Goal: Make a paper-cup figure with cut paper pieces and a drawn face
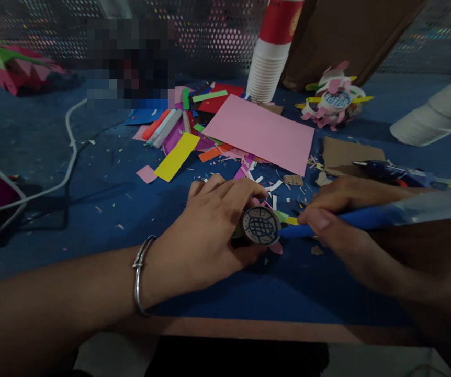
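Observation:
My left hand [210,235], with a metal bangle on the wrist, is wrapped around a small paper cup [260,226] lying on its side; the cup's round base shows a drawn grid pattern. My right hand [343,220] is closed on a blue pen-like tool [370,217] whose tip touches the edge of the cup's base. Both hands rest low on the blue table [92,199] near its front edge. Small pink and green paper bits stick out beside the cup.
A pink sheet [260,132], a yellow strip [176,156], markers [162,125] and several coloured paper scraps lie behind the hands. Stacked white cups [268,57] stand at the back, another stack [433,118] lies right. A decorated cup [333,99], cardboard [347,154] and white cable [68,157] are around.

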